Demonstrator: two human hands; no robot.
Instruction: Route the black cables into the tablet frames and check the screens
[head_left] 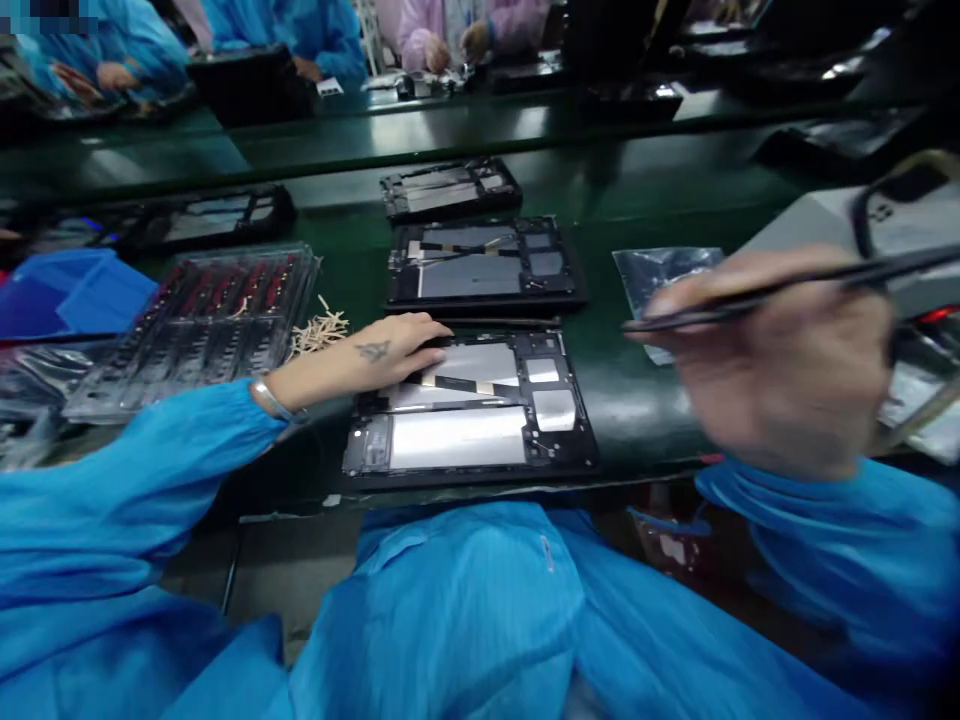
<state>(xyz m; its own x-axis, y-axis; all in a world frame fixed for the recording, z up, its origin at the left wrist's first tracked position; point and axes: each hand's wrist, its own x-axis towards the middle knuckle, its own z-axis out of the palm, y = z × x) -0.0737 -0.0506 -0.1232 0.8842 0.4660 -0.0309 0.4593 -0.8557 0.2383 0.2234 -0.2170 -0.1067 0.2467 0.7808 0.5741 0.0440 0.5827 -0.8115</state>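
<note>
My 2 arms wear loose, bright blue smock sleeves with gathered cuffs, and the same crinkled blue fabric covers my lap. A thin silver bangle circles the wrist of my left hand [390, 350], and 1 small dark tattoo marks its back. My right hand [780, 365] is bare and blurred.

We find no readable text, label, brand or number anywhere; the opened tablets [471, 412] carry no legible markings.
</note>
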